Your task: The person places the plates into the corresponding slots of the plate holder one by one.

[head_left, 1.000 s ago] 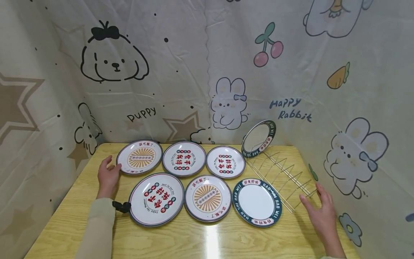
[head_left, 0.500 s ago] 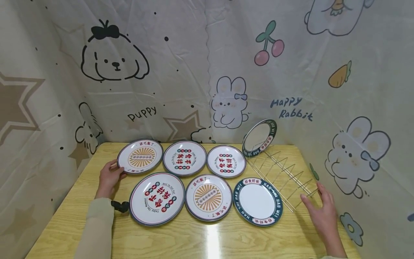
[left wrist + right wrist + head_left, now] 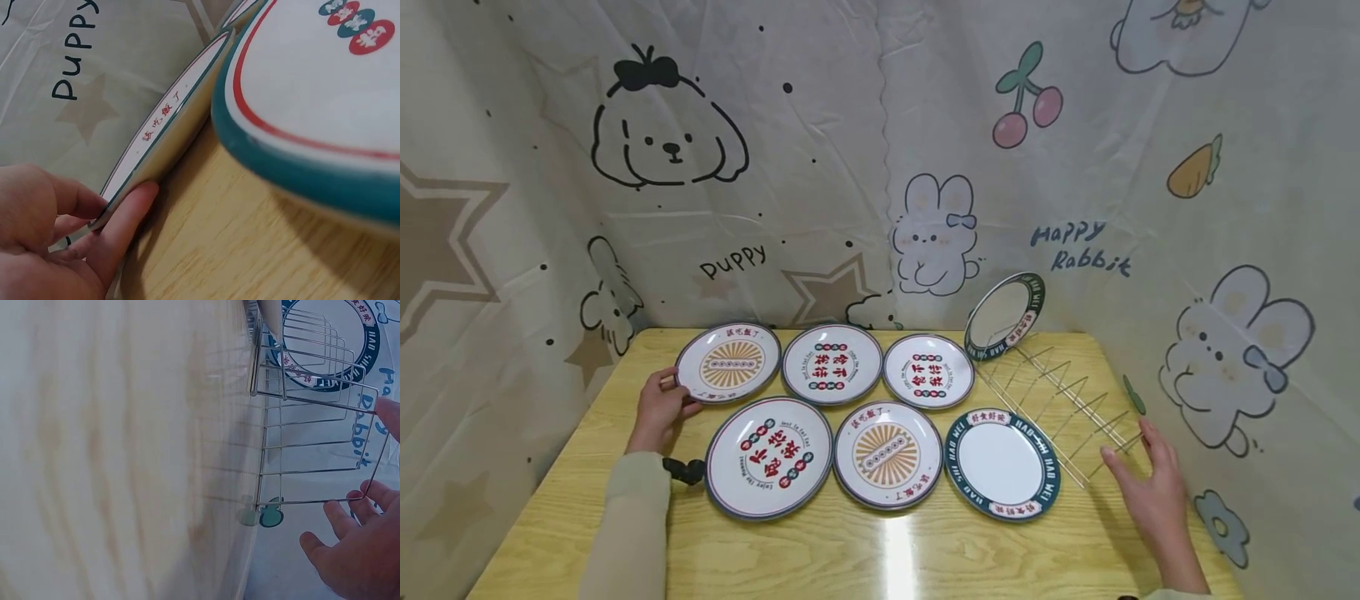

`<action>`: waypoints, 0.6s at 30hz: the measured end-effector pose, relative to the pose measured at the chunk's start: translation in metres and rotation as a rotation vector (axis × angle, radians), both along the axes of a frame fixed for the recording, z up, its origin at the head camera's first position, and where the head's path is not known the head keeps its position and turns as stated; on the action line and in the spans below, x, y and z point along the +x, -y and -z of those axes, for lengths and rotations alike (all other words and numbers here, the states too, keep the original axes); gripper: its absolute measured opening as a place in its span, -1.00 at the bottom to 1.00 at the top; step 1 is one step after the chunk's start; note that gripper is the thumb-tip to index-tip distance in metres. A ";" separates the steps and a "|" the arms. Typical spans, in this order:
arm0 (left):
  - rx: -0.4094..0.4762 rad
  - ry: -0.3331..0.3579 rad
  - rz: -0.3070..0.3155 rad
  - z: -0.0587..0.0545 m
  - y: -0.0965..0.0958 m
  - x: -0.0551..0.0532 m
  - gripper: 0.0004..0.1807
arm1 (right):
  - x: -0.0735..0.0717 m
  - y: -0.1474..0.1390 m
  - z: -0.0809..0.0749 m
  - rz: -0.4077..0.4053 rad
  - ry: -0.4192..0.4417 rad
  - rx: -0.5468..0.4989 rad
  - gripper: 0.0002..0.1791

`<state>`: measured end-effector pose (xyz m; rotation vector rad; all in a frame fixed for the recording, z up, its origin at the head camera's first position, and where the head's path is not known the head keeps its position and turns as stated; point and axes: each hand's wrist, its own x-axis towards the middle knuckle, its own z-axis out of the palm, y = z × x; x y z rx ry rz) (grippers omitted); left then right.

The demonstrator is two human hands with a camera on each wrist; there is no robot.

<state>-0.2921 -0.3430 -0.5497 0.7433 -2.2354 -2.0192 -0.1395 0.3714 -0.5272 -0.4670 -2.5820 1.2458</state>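
My left hand (image 3: 661,408) pinches the rim of a plate (image 3: 728,363) with an orange sunburst print at the back left. In the left wrist view that plate (image 3: 169,119) is tilted, its near rim between thumb and fingers and its underside showing. On the right stands a wire dish rack (image 3: 1060,392). My right hand (image 3: 1153,496) holds its near end, thumb on one side and fingertips on the other. A green-rimmed plate (image 3: 1006,317) leans upright in the rack's far end.
Several plates lie on the wooden table (image 3: 805,554): two red-lettered ones (image 3: 832,365) (image 3: 929,372) behind, and a large red-lettered plate (image 3: 769,458), a sunburst plate (image 3: 888,455) and a green-rimmed plate (image 3: 1003,464) in front. Printed cloth (image 3: 820,167) hangs behind.
My left hand has closed its fingers on the back-left plate's rim, from resting beside it. My right hand stays at the rack's near end. The view has shifted slightly.
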 end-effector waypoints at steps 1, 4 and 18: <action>0.014 -0.002 -0.005 0.000 0.000 0.000 -0.24 | 0.000 0.000 0.000 -0.002 -0.002 0.004 -0.01; 0.051 -0.003 -0.023 0.000 0.000 0.002 -0.25 | -0.001 0.000 -0.001 -0.001 -0.001 0.003 -0.01; 0.060 -0.146 -0.126 -0.014 0.008 0.012 -0.25 | -0.001 0.001 -0.002 -0.005 -0.001 -0.012 -0.01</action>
